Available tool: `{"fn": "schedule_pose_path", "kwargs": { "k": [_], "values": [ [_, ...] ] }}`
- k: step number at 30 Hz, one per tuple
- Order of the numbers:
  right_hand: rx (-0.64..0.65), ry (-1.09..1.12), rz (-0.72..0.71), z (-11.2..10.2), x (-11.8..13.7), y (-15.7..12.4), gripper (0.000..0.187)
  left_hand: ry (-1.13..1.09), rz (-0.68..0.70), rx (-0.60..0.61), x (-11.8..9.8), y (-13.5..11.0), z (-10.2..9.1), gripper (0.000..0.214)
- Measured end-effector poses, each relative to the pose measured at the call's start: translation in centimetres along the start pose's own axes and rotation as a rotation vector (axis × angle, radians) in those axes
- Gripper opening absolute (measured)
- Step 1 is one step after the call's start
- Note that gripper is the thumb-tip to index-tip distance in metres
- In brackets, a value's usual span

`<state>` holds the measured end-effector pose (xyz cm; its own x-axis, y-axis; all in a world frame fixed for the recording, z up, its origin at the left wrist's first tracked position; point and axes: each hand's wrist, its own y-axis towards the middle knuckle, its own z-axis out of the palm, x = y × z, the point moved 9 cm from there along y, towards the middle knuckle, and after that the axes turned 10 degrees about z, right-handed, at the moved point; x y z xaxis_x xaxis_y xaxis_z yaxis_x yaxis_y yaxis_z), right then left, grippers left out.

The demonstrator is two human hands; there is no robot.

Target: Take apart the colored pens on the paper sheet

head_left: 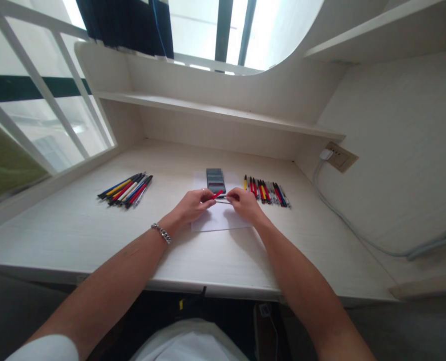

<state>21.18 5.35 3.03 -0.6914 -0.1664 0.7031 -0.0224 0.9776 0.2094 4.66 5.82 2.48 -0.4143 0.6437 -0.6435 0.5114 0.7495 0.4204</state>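
Left hand (193, 206) and right hand (243, 204) work together at a white desk (76, 225).

The left hand is closed, pinching a red pen part (218, 194). The right hand seems closed on a thin silver stick (223, 201), but it is small and hard to see. Both are over a sheet of paper (219, 220), near a dark phone (216, 180). One pile of pens (125, 190) lies left, and a row of pens (266, 191) lies right.

On the worktop (65, 235), a phone (216, 180) sits at twelve o'clock on a paper sheet (208, 220), with one pen bundle (125, 189) at nine o'clock and a pen row (267, 191) at three.
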Motion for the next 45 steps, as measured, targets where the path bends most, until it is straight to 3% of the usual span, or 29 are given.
{"fn": "schedule_pose_path", "kwargs": {
  "k": [4,7,15,22,25,29,33,41,45],
  "values": [
    [-0.103,0.183,-0.033,-2.4,0.6,-0.3,0.009,0.003,-0.005,0.012,0.0,0.0,0.1,0.023],
    [-0.131,0.169,-0.07,-3.0,1.5,-0.9,0.01,-0.001,-0.005,0.005,0.2,0.0,0.3,0.022],
    [-0.08,0.04,-0.132,-2.2,3.2,-1.8,0.012,-0.056,0.001,0.02,0.4,-0.1,0.7,0.023],
    [0.022,0.213,-0.101,-1.3,2.4,-1.1,0.007,-0.038,0.02,0.039,0.4,-0.1,0.8,0.025],
    [0.071,0.289,-0.072,-1.2,1.5,-0.5,0.022,-0.092,0.005,0.037,0.1,0.0,0.8,0.025],
    [-0.003,0.024,-0.006,-1.5,-0.4,0.1,0.017,-0.149,-0.007,-0.013,-0.1,0.1,0.2,0.025],
    [0.024,-0.243,0.084,-0.8,-2.3,0.6,0.011,-0.154,-0.027,-0.069,0.4,0.2,-0.4,0.026],
    [0.069,-0.443,0.085,1.6,-2.5,1.0,0.015,-0.13,-0.037,-0.09,1.3,0.1,-0.3,0.024],
    [0.061,-0.437,0.105,1.5,-2.8,1.1,0.016,-0.126,-0.041,-0.106,1.5,0.0,-0.6,0.024]
  ]
}}
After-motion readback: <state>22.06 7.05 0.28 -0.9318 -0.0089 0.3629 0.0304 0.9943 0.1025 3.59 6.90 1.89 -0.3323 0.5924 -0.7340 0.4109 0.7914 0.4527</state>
